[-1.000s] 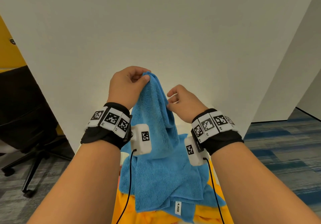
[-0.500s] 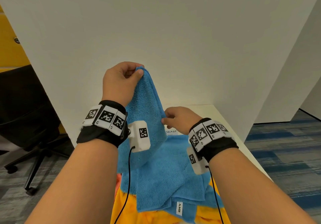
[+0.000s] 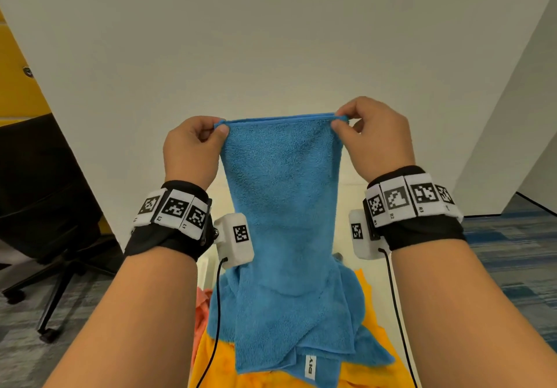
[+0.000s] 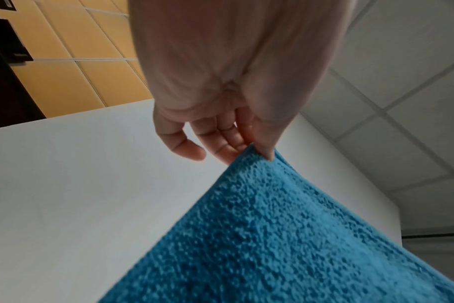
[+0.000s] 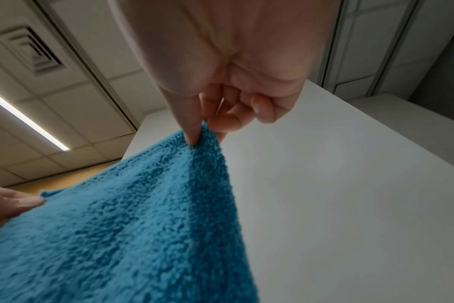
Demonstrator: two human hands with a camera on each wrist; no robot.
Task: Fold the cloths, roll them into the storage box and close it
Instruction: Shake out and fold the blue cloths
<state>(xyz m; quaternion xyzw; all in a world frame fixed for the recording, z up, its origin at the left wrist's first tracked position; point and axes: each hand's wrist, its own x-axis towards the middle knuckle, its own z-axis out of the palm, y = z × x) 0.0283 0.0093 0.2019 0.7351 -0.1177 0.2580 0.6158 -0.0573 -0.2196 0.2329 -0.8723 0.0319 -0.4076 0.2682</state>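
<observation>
While both hands work at chest height, the left hand (image 3: 193, 146) pinches one upper corner of the blue terry cloth (image 3: 283, 207) between thumb and forefinger, and the right hand (image 3: 376, 137) pinches the opposite upper corner in the same way. Seen from the left wrist, the left hand (image 4: 220, 123) closes thumb against fingers over the cloth's corner (image 4: 259, 157), the remaining fingers loosely curled; the right-wrist view shows a matching pinch by the right hand (image 5: 220, 92) on its corner (image 5: 202, 135). Held apart, the two corners draw the top edge taut and level, so that the cloth hangs freely and its edges can be aligned for a fold. Its lower part appears doubled and rests on an orange cloth (image 3: 262, 366) lying on the white bench (image 3: 346, 188); a small white label (image 3: 310, 365) shows near the bottom hem. A pinkish cloth (image 3: 203, 303) lies beside the orange one. Folding seems to be at an early stage. No storage box can be identified in these views. A black office chair (image 3: 48, 207) stands at the left.
</observation>
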